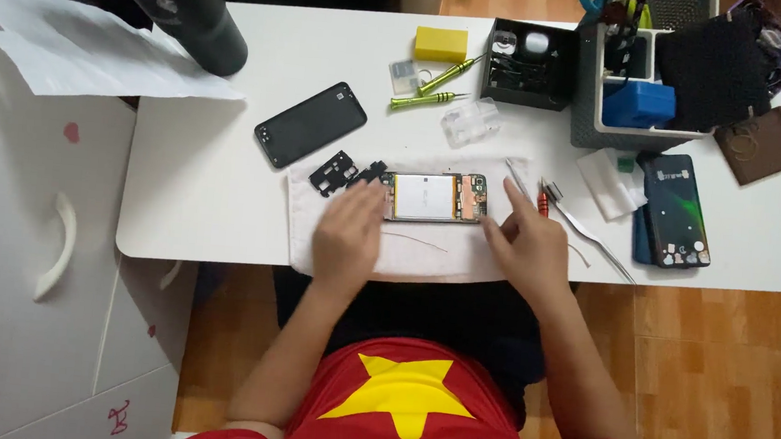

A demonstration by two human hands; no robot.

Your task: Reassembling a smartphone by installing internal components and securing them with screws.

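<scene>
While my left hand [348,237] lies flat at the open phone's [436,197] seven o'clock, my right hand [526,241] touches its four o'clock corner, both holding nothing, on the cloth [425,255]

Red short-sleeved shirt with a large yellow star; bare forearms.

A big white plastic bag [79,42] lies flat at the far left, partly on the tabletop [197,204]. A small clear plastic pack [471,122] sits near the middle, beside two green screwdrivers. A black open box [528,65] stands behind it, with little parts inside. On the right lies a phone [675,209] face up; its screen is dark with green and orange streaks. A black phone back cover [311,123] lies to the left.
</scene>
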